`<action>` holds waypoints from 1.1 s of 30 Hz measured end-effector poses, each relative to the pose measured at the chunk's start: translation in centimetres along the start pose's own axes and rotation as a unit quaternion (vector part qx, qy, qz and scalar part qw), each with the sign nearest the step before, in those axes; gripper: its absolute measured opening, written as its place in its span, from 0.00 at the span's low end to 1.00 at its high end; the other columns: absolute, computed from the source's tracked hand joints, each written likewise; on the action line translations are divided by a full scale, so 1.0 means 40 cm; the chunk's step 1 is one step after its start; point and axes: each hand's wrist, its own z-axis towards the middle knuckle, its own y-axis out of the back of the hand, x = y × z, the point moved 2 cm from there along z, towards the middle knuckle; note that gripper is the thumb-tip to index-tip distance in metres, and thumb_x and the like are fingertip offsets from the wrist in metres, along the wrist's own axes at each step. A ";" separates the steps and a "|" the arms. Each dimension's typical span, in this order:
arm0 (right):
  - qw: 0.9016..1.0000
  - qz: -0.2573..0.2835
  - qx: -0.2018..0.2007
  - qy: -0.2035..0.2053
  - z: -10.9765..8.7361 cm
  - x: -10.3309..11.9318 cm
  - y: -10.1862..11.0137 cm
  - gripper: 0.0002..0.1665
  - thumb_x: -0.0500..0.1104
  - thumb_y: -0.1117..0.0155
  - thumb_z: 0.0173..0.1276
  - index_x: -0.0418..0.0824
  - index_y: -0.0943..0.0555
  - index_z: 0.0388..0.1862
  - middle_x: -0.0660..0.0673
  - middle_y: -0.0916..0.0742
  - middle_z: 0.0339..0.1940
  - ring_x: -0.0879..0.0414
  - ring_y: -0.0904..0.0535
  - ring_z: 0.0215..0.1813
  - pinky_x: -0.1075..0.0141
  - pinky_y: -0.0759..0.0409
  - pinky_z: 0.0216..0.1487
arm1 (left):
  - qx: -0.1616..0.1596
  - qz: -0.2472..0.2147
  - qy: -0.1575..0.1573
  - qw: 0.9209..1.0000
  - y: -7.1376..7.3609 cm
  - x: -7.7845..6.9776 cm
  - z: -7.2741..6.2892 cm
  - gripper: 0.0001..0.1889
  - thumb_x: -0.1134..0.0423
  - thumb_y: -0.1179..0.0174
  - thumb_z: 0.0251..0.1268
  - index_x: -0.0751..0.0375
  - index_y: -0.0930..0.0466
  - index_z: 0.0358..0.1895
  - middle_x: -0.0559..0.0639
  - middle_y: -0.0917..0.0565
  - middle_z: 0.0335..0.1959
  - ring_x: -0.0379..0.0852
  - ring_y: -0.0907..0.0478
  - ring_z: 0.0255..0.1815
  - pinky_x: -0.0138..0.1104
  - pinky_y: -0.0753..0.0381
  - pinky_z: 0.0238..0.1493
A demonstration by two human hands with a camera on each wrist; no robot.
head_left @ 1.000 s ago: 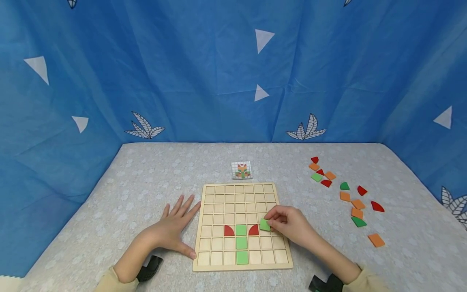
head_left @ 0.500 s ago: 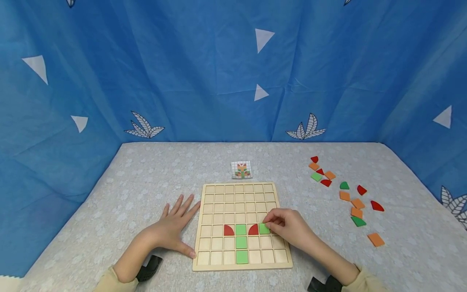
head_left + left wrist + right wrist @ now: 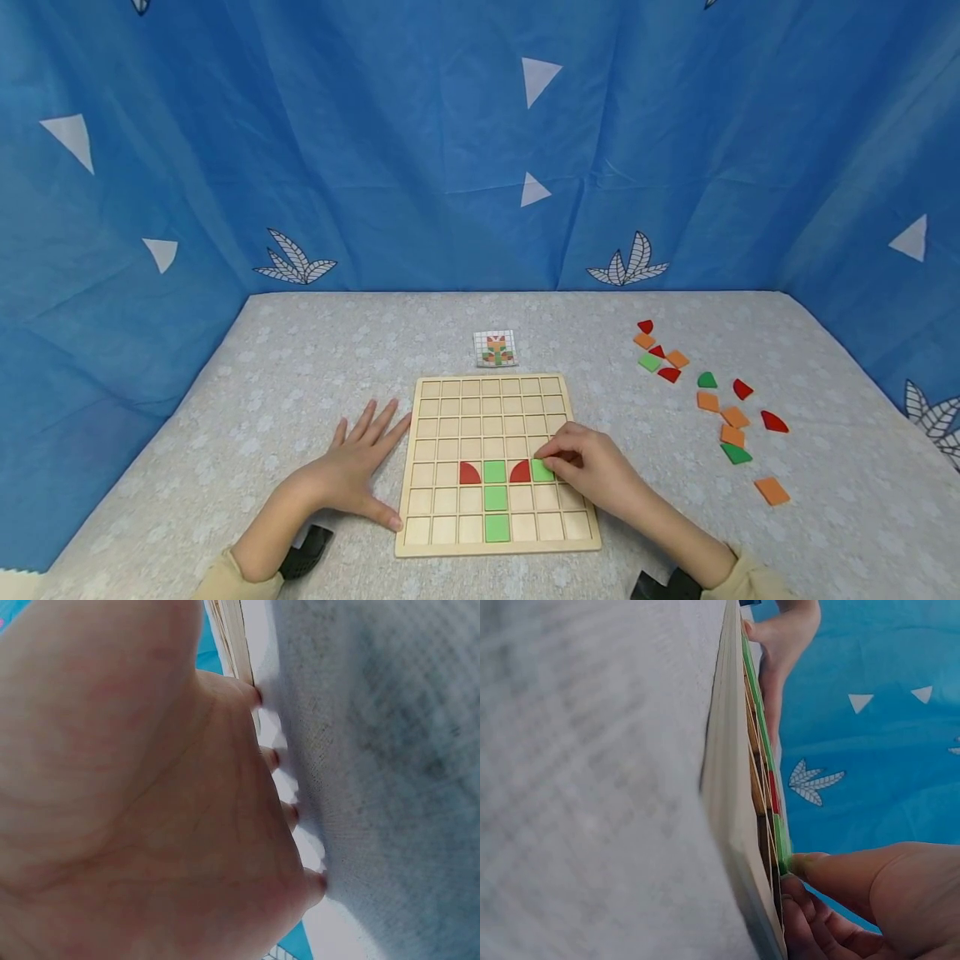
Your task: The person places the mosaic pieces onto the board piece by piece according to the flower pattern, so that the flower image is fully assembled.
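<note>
A wooden grid board (image 3: 491, 547) lies on the table. A column of light green square tiles (image 3: 496, 498) fills cells at its lower middle, with a red quarter-circle tile (image 3: 469, 473) and another red quarter-circle (image 3: 520, 472) on either side of the top one. My right hand (image 3: 592, 467) pinches one more light green square tile (image 3: 542, 470), which sits in the cell right of the second red piece. In the right wrist view the thumb (image 3: 832, 870) meets that tile's edge. Spread out flat, my left hand (image 3: 348, 475) rests on the tablecloth, its index fingertip and thumb at the board's left edge.
Behind the board lies a small pattern card (image 3: 495, 348). Loose orange squares (image 3: 734, 417), red pieces (image 3: 774, 422), dark green pieces (image 3: 736, 453) and a light green square (image 3: 649, 362) are scattered to the right. A blue curtain (image 3: 442, 150) hangs behind the table.
The light green square tile in my right hand has gone from tilted over the board to flat in its cell. My left hand has stayed in place.
</note>
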 end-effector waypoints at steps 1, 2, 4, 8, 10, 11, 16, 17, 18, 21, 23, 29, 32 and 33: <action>1.000 -0.002 0.002 0.001 -0.001 0.001 0.000 0.07 0.32 0.33 0.59 0.43 0.14 0.34 0.57 0.21 0.31 0.64 0.26 0.29 0.70 0.24 0.29 | 0.000 0.001 0.000 1.000 0.000 0.000 0.000 0.70 0.26 0.34 0.26 0.62 0.54 0.74 0.65 0.61 0.74 0.67 0.70 0.71 0.68 0.68 0.58; 1.000 -0.003 0.003 0.002 -0.001 0.002 -0.001 0.07 0.33 0.33 0.59 0.43 0.14 0.35 0.57 0.21 0.31 0.64 0.26 0.29 0.70 0.24 0.29 | 0.000 0.002 -0.001 1.000 0.000 0.001 0.000 0.70 0.26 0.34 0.26 0.62 0.54 0.74 0.65 0.61 0.73 0.67 0.70 0.71 0.68 0.68 0.58; 1.000 -0.006 0.006 0.002 -0.001 0.003 -0.001 0.07 0.34 0.34 0.61 0.43 0.14 0.36 0.57 0.22 0.31 0.64 0.27 0.28 0.70 0.25 0.29 | 0.001 0.004 -0.002 1.000 -0.001 0.002 0.001 0.70 0.26 0.34 0.26 0.62 0.54 0.74 0.65 0.61 0.73 0.67 0.70 0.71 0.68 0.68 0.58; 1.000 0.000 0.007 0.004 -0.001 0.000 0.001 0.06 0.35 0.35 0.62 0.43 0.15 0.37 0.55 0.20 0.31 0.64 0.27 0.29 0.70 0.25 0.29 | 0.003 0.006 -0.003 1.000 -0.003 0.004 0.002 0.69 0.26 0.34 0.26 0.62 0.55 0.74 0.65 0.62 0.74 0.67 0.71 0.70 0.68 0.69 0.58; 1.000 0.011 0.009 0.008 0.000 -0.002 0.005 0.06 0.36 0.36 0.63 0.43 0.15 0.38 0.54 0.19 0.32 0.63 0.26 0.30 0.69 0.24 0.30 | 0.004 0.007 -0.002 1.000 -0.003 0.005 0.002 0.69 0.26 0.34 0.27 0.61 0.55 0.74 0.64 0.62 0.74 0.67 0.71 0.71 0.67 0.69 0.58; 1.000 0.017 0.010 0.010 0.001 -0.003 0.008 0.06 0.36 0.36 0.64 0.42 0.15 0.38 0.54 0.19 0.33 0.63 0.25 0.30 0.69 0.24 0.30 | 0.004 0.007 -0.002 1.000 -0.003 0.005 0.002 0.69 0.26 0.34 0.27 0.61 0.55 0.74 0.64 0.62 0.74 0.67 0.71 0.71 0.68 0.69 0.58; 0.999 0.040 0.013 -0.001 0.005 -0.008 0.041 0.07 0.37 0.38 0.66 0.40 0.16 0.40 0.51 0.17 0.36 0.61 0.22 0.34 0.67 0.22 0.33 | 0.004 0.006 -0.001 1.000 -0.003 0.004 0.002 0.70 0.25 0.35 0.26 0.62 0.55 0.74 0.65 0.63 0.74 0.67 0.71 0.70 0.68 0.69 0.58; 0.999 0.040 0.008 -0.007 0.006 -0.010 0.053 0.07 0.37 0.38 0.66 0.40 0.16 0.41 0.50 0.16 0.37 0.60 0.22 0.35 0.67 0.22 0.34 | 0.004 0.006 -0.001 1.000 -0.002 0.003 0.002 0.70 0.25 0.35 0.26 0.62 0.55 0.74 0.65 0.63 0.74 0.67 0.71 0.70 0.68 0.69 0.58; 0.999 0.039 0.001 -0.016 0.007 -0.013 0.067 0.07 0.37 0.39 0.66 0.40 0.16 0.41 0.49 0.16 0.38 0.59 0.22 0.35 0.67 0.22 0.34 | 0.004 0.006 0.000 1.000 -0.002 0.003 0.003 0.70 0.25 0.35 0.26 0.62 0.55 0.74 0.65 0.63 0.74 0.67 0.71 0.70 0.68 0.69 0.58; 0.998 0.022 -0.034 -0.040 0.012 -0.030 0.119 0.08 0.36 0.39 0.67 0.39 0.16 0.43 0.45 0.16 0.40 0.57 0.21 0.35 0.65 0.22 0.32 | 0.003 0.006 0.001 1.000 -0.002 0.003 0.001 0.70 0.25 0.35 0.26 0.62 0.55 0.74 0.65 0.63 0.74 0.67 0.71 0.70 0.68 0.69 0.58; 0.996 0.000 -0.066 -0.053 0.012 -0.052 0.159 0.08 0.37 0.39 0.67 0.39 0.16 0.43 0.44 0.15 0.39 0.55 0.20 0.34 0.64 0.22 0.30 | 0.002 0.007 0.002 1.000 -0.002 0.004 0.000 0.70 0.25 0.35 0.26 0.62 0.55 0.74 0.65 0.63 0.74 0.67 0.71 0.70 0.67 0.69 0.58; 0.984 -0.071 -0.141 -0.081 -0.001 -0.153 0.270 0.15 0.48 0.41 0.69 0.39 0.17 0.46 0.46 0.16 0.39 0.53 0.22 0.36 0.59 0.22 0.24 | 0.005 0.002 0.003 1.000 -0.001 0.005 -0.001 0.69 0.26 0.35 0.27 0.61 0.55 0.74 0.64 0.63 0.74 0.67 0.71 0.70 0.67 0.70 0.58; 0.978 -0.082 -0.150 -0.116 -0.015 -0.193 0.318 0.20 0.53 0.44 0.70 0.39 0.19 0.49 0.43 0.17 0.44 0.51 0.23 0.40 0.60 0.22 0.26 | 0.008 0.000 0.005 1.000 -0.001 0.004 0.000 0.69 0.26 0.35 0.27 0.61 0.56 0.74 0.64 0.63 0.74 0.67 0.72 0.71 0.67 0.70 0.58; 0.977 -0.078 -0.151 -0.130 -0.020 -0.203 0.332 0.22 0.53 0.44 0.70 0.39 0.19 0.50 0.40 0.18 0.45 0.49 0.24 0.41 0.60 0.22 0.27 | 0.009 0.000 0.006 1.000 -0.001 0.003 0.000 0.69 0.26 0.35 0.27 0.60 0.55 0.75 0.64 0.63 0.74 0.66 0.71 0.71 0.67 0.70 0.59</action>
